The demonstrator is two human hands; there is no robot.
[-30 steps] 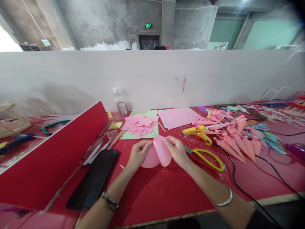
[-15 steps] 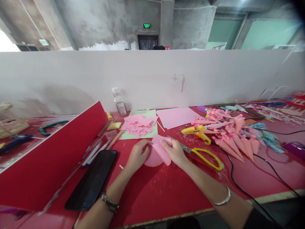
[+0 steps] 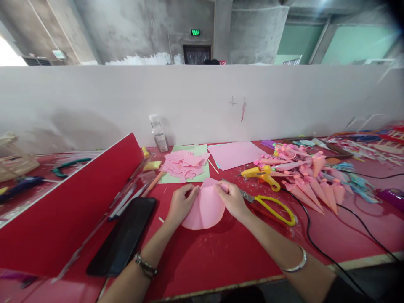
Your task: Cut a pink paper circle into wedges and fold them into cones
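A pink sheet of paper (image 3: pixel 208 208) with a rounded lower edge and a crease down it is held between my hands above the red table (image 3: pixel 205 261). My left hand (image 3: pixel 183 202) grips its left side, thumb toward the top. On the right edge, my right hand (image 3: pixel 232 200) pinches the paper between thumb and fingers. Yellow-handled scissors (image 3: pixel 276 208) lie just right of my right hand, their blades partly hidden behind it. Behind the paper, torn pink paper scraps (image 3: pixel 184 164) are heaped on a pale green sheet (image 3: pixel 202 174).
A black phone (image 3: pixel 123 235) lies by my left forearm, beside an upright red board (image 3: pixel 78 198). To the right are a yellow glue gun (image 3: pixel 261 174), many pink paper cones (image 3: pixel 311 185) and a black cable (image 3: pixel 307 235). Pink sheets (image 3: pixel 236 155) and a clear bottle (image 3: pixel 159 136) stand near the white partition (image 3: pixel 189 101).
The pink paper's right part, rolled over before, now lies opened out flatter, showing its rounded edge. Both hands stay on the paper, the left a little further left.
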